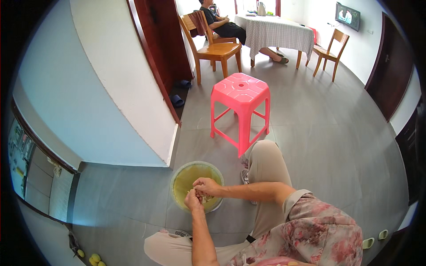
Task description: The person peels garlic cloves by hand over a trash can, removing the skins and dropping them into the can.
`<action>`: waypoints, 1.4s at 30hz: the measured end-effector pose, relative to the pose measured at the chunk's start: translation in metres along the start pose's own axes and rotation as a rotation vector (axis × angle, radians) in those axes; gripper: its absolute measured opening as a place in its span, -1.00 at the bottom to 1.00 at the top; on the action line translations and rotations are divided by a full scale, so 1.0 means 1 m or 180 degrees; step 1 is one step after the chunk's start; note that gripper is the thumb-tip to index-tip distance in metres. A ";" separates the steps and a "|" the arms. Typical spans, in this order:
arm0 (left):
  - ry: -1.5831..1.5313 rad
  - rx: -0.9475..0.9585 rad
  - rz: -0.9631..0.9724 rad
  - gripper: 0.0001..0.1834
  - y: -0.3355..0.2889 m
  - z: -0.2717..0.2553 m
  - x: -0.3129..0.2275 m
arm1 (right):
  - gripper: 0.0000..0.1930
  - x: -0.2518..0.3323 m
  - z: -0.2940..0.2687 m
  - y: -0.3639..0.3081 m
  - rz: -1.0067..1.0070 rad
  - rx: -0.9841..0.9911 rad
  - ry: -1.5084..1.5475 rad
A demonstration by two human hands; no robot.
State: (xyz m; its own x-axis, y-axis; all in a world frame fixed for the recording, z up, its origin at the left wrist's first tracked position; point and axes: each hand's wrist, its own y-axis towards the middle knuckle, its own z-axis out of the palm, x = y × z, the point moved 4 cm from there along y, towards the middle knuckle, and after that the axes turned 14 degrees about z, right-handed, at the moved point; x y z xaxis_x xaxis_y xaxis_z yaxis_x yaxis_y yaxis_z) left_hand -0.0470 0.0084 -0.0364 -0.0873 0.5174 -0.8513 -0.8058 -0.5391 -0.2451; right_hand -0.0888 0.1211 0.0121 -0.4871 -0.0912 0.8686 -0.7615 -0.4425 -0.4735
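Observation:
Between my knees stands a round bucket (218, 170) with a pale rim and a yellowish-green inside. Both my hands are together over it. My left hand (193, 201) is on the near side, its fingers closed in a pinch. My right hand (207, 187) comes in from the right, fingers bent and closed, its tips meeting those of the left. Whatever lies between the fingertips is small and too hidden to name. Some pale scraps (207, 200) show in the bucket just beneath my hands.
A pink plastic stool (241, 88) stands ahead of my knee. Farther off are a wooden chair (218, 51), a cloth-covered table (279, 33) with a seated person (217, 22), and another chair (328, 54). Yellow-green round fruits (95, 258) lie at lower left, slippers (368, 243) at lower right.

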 end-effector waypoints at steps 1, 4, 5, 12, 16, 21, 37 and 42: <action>0.0190 0.0007 0.0043 -0.84 0.000 -0.001 0.001 | -0.79 0.002 0.000 -0.001 -0.0001 -0.0005 0.0001; 0.0212 0.0003 0.0199 -0.84 0.002 0.002 0.003 | -0.77 0.003 -0.006 0.004 -0.0168 -0.0350 -0.0534; 0.0207 0.0011 0.0198 -0.84 0.002 0.003 0.004 | -0.76 0.003 -0.008 0.006 -0.0362 -0.0487 -0.0875; 0.0465 0.0045 0.0462 -0.84 0.006 -0.001 -0.001 | -0.72 -0.006 -0.004 0.015 -0.0028 0.0067 -0.0369; 0.0495 0.0076 0.0475 -0.85 0.004 0.002 -0.002 | -0.73 -0.011 -0.007 0.020 0.0240 0.0282 -0.0072; 0.0548 0.0118 0.0590 -0.84 0.005 0.000 -0.004 | -0.77 -0.014 -0.006 0.023 0.0598 0.0423 -0.0089; 0.0242 0.0264 0.0367 -0.87 0.003 0.006 -0.004 | -0.74 -0.006 -0.004 0.014 0.0921 0.0449 0.0461; 0.0204 0.0273 0.0201 -0.88 -0.003 0.012 -0.010 | -0.75 -0.006 -0.004 0.013 0.1058 0.0613 0.0686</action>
State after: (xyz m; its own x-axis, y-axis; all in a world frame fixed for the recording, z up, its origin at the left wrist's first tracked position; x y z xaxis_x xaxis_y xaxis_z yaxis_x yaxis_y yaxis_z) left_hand -0.0507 0.0123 -0.0216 -0.1041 0.4393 -0.8923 -0.8473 -0.5090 -0.1517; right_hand -0.0976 0.1190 -0.0002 -0.7859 -0.0775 0.6135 -0.4647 -0.5806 -0.6685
